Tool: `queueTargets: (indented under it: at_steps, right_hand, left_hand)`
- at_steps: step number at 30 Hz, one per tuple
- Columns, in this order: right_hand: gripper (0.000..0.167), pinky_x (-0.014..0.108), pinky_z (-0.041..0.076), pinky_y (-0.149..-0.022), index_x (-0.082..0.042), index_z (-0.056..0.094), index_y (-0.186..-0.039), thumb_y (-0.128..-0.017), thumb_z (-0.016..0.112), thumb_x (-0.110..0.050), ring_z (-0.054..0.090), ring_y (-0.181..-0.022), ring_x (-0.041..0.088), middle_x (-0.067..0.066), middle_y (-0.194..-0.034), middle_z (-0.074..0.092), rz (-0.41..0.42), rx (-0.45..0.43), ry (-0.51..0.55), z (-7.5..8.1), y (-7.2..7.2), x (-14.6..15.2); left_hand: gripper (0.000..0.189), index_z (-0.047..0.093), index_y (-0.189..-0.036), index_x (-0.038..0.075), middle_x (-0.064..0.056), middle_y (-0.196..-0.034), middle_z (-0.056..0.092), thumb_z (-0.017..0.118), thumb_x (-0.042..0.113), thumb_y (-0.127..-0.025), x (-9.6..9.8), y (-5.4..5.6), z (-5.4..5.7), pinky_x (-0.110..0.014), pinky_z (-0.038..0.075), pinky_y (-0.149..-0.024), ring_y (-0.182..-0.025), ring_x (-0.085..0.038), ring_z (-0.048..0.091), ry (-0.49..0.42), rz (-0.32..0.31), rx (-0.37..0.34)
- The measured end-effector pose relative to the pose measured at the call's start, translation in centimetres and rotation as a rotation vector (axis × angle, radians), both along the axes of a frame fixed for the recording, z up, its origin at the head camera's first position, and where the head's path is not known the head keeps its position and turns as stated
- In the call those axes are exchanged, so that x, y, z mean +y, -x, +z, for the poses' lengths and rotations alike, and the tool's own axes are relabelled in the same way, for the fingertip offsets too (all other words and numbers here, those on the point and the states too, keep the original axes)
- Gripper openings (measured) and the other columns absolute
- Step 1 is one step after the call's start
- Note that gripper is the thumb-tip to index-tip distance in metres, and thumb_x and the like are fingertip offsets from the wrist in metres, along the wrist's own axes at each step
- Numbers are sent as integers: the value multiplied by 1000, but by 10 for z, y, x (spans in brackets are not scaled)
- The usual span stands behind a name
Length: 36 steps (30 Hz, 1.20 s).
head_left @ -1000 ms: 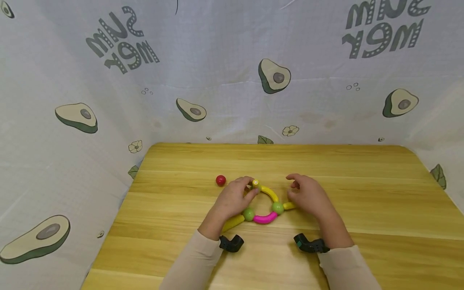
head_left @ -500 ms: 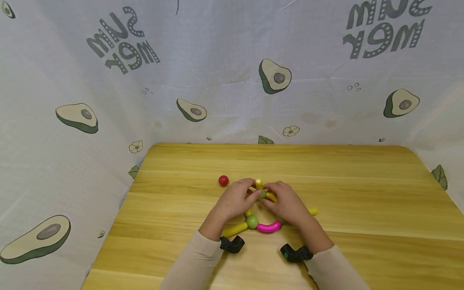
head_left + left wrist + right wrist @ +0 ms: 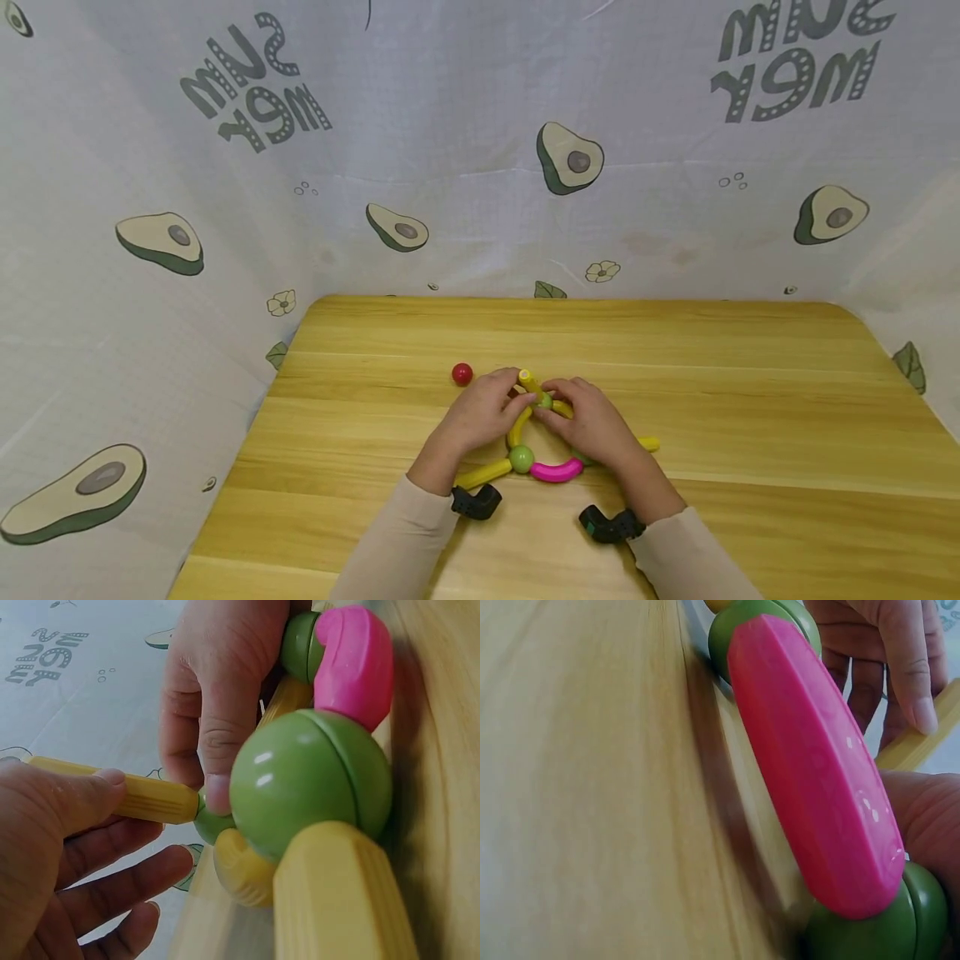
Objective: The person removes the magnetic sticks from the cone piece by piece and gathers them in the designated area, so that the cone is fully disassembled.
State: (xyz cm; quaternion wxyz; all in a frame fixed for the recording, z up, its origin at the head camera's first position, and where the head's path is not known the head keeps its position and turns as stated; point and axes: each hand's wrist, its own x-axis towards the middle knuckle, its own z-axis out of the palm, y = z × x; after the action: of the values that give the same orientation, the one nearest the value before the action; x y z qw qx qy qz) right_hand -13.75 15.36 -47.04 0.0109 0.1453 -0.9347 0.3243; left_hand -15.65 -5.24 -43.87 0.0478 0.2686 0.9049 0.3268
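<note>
In the head view my left hand (image 3: 483, 410) pinches a straight yellow rod (image 3: 528, 382) between thumb and index finger. The rod slants up to the left from a far green ball (image 3: 545, 402). My right hand (image 3: 594, 423) grips that ball, its thumb pressed on the surface in the left wrist view. Curved yellow pieces (image 3: 517, 429) and a pink curved piece (image 3: 817, 765) link this ball with two nearer green balls into a ring. The near left green ball (image 3: 311, 784) bears another yellow rod (image 3: 337, 900). My right hand mostly covers the near right ball.
A loose red ball (image 3: 462, 374) lies just left of my left hand. From under the right hand a yellow rod (image 3: 649, 443) sticks out to the right. The wooden table (image 3: 750, 375) ends at a patterned white cloth (image 3: 480, 167) behind and at both sides.
My right hand has come left from beside the ring onto the far green ball. The ring has shifted slightly toward me. The pinched rod now tips further left.
</note>
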Motion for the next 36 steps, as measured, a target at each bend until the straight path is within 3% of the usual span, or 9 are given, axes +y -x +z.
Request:
queueTargets:
  at_steps: [4,7,11,14,18,26,36]
  right_hand:
    - [41,52,55,-93,-11,67,-128,-93,76,-32,67,-107,28,9,-113,70,2,-13,0,0,1,-1]
    - [39,53,54,-93,-12,67,-126,-94,74,-33,66,-107,29,10,-113,70,-13,-35,-2,1,2,-1]
    - [35,54,53,-93,-15,68,-123,-94,74,-33,65,-106,29,10,-113,69,-50,-69,2,2,4,3]
    - [33,54,53,-94,-16,68,-121,-93,74,-32,64,-106,29,9,-112,69,-61,-81,14,1,5,7]
    - [33,54,53,-95,-17,68,-120,-92,76,-32,64,-108,29,8,-112,68,-44,-107,50,-1,6,14]
    - [38,48,52,-95,-17,69,-122,-92,76,-39,62,-106,24,5,-114,69,-10,-189,83,-3,11,27]
    - [34,38,49,-88,-16,70,-118,-90,78,-33,58,-99,21,3,-106,67,-9,-183,108,-5,10,28]
  left_hand:
    - [23,59,-103,11,-1,-94,63,56,34,-106,-3,0,-1,-22,49,-71,-81,-13,59,-10,10,20]
    - [24,57,-111,11,-2,-101,67,50,34,-108,-8,0,3,-24,53,-74,-89,-14,64,-131,59,-5]
    - [25,53,-120,9,-6,-108,71,50,31,-108,-21,1,18,-30,58,-77,-98,-18,70,-322,165,9]
    - [24,53,-121,8,-7,-108,72,55,28,-107,-32,0,29,-31,58,-76,-95,-18,71,-335,211,30]
    - [25,57,-121,10,-7,-106,75,58,30,-105,-40,0,34,-31,59,-74,-91,-17,72,-263,220,-30]
    - [28,64,-110,13,-3,-101,75,66,40,-99,-36,2,28,-29,55,-68,-81,-12,68,-77,180,-159]
    - [29,64,-85,13,3,-65,59,71,39,-95,-38,0,23,-25,41,-54,-57,-12,51,124,193,-213]
